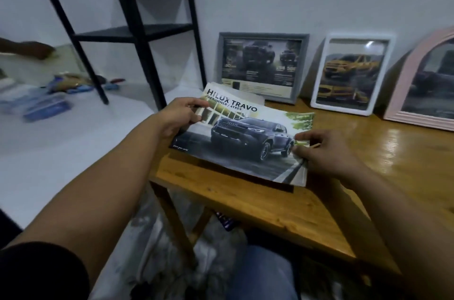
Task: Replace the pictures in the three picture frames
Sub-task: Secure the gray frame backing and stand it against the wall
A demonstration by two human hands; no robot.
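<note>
- Nearest to me, my right hand [326, 152] pinches the near right corner of the car brochure [245, 137]; thumb and fingers are curled on the paper edge, so this grip is closed on it.
- A little farther, my left hand [179, 115] holds the far left edge of the same brochure, thumb on top and fingers under it. Both grips hold one thing, and it hangs a bit above the wooden desk [270, 201], tilted toward me.
- The long axis of the brochure runs from the far left to the near right, between my two hands. More paper seems to lie under the top sheet, but I cannot tell how many sheets.
- The three frames stand farther, leaning on the wall behind the brochure and to the right of it. So the coming move, I judge, goes forward and to the right, and the right hand is nearer to them.
- The grey frame [262, 64] is just behind the brochure and contains a dark car picture.
- The white frame [351, 74] stands beside it, with a yellow car picture inside.
- The pink arched frame [417, 83] is at the far right, partly cut by the view; its picture is dark and blurred.
</note>
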